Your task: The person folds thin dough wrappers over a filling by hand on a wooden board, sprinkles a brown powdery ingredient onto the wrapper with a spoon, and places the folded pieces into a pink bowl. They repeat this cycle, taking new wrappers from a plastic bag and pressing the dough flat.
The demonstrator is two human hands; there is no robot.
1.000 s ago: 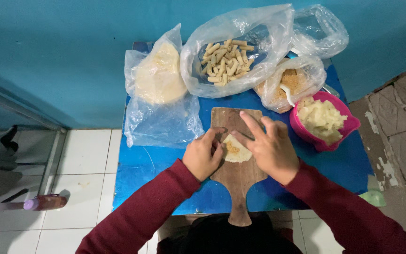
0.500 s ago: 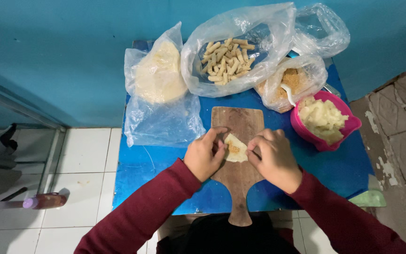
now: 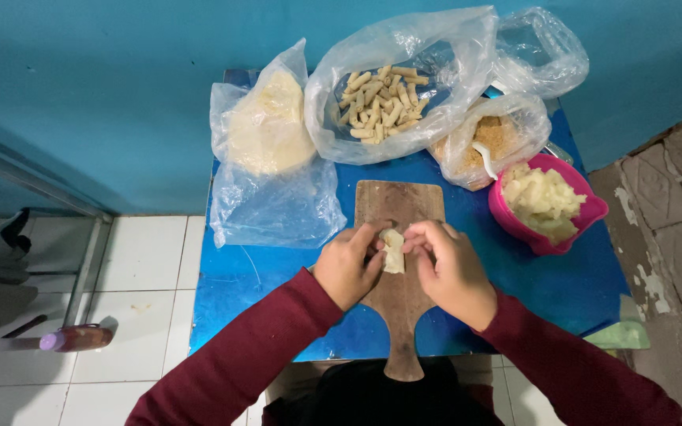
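Even, soft overhead light; the picture is sharp, with mild wide-angle bending at the frame's edges. Glare streaks the plastic bags (image 3: pixel 404 87) near the blue table's (image 3: pixel 262 284) far edge.

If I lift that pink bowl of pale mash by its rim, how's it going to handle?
The pink bowl is heaped with pale mash, so it is probably heavy for its size. Its wall looks thin and plastic, so the rim may flex under a one-sided grip. It sits close to the blue table edge, so a push could likely tip it off.
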